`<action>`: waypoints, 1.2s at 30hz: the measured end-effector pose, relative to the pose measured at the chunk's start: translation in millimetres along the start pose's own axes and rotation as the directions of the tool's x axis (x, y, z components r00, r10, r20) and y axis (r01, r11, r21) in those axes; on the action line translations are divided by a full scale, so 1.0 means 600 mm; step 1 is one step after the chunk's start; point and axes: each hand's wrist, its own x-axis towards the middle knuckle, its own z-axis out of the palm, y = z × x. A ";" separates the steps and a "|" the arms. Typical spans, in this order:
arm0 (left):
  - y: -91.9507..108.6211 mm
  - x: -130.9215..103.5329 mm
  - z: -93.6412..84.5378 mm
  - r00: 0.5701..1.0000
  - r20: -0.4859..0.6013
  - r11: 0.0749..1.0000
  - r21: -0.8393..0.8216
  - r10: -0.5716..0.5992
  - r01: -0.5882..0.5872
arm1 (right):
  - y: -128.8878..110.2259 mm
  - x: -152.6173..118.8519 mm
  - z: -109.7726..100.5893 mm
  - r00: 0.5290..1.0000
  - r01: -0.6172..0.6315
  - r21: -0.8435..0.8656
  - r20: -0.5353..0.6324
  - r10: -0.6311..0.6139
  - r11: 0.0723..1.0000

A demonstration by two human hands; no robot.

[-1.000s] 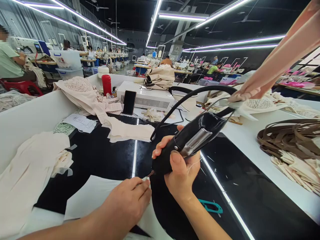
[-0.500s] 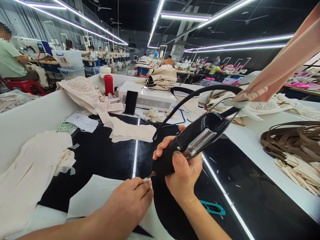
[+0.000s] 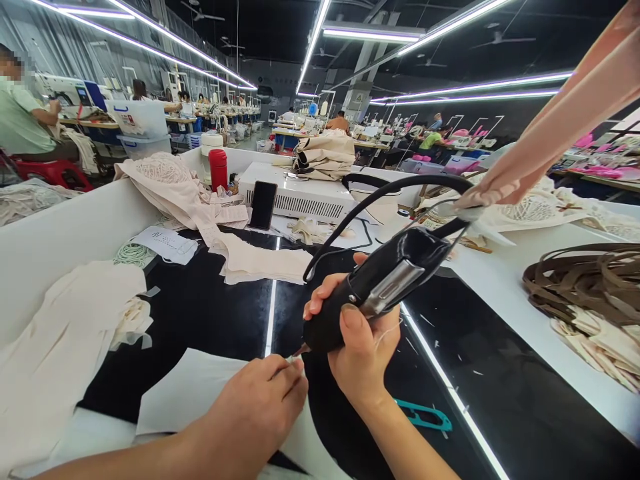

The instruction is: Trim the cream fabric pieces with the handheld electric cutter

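Observation:
My right hand (image 3: 363, 347) grips a black corded hand tool (image 3: 373, 283) with a silvery metal lever on its side, the thumb lying just below the lever. Its narrow copper-coloured tip (image 3: 301, 350) points down and left and meets the fingertips of my left hand (image 3: 257, 400). That left hand is closed, pinching the edge of an off-white fabric piece (image 3: 187, 387) on the black tabletop (image 3: 210, 320). The exact contact between tip and fabric is hidden by my fingers. A twisted pink cloth strip (image 3: 560, 133) is tied around the tool's cable end and runs up to the right.
A teal thread snipper (image 3: 425, 416) lies right of my right forearm. Cream fabric pieces (image 3: 263, 257) and a phone (image 3: 263, 205) stand ahead, before a white vented box (image 3: 300, 193). Brown straps (image 3: 585, 280) are heaped at right, pale cloth (image 3: 65, 340) at left. A seated person (image 3: 25, 120) works beyond.
My right hand and the tool have shifted very slightly left, and the cable end with the pink strip has swung left a little. My left hand stays on the fabric edge.

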 end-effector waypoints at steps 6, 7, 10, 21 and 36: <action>-0.002 0.003 -0.006 0.999 -0.034 1.000 -0.006 0.015 -0.015 | 0.001 -0.002 0.001 1.000 0.009 0.024 0.008 -0.009 1.000; -0.003 0.003 -0.007 0.999 -0.043 1.000 -0.007 0.008 -0.008 | 0.002 -0.003 0.001 1.000 0.007 0.022 0.011 -0.007 1.000; -0.004 0.005 -0.008 0.998 -0.062 1.000 -0.003 -0.003 0.003 | 0.004 -0.005 0.000 1.000 0.008 0.011 0.010 -0.008 1.000; -0.010 0.008 -0.019 0.995 0.093 0.999 0.007 0.032 -0.032 | -0.014 0.007 -0.007 1.000 -0.024 -0.008 0.013 0.024 1.000; -0.051 0.024 -0.054 0.995 -0.090 0.992 -0.125 -0.047 0.036 | -0.070 -0.028 -0.062 1.000 -0.019 -0.026 0.014 0.019 1.000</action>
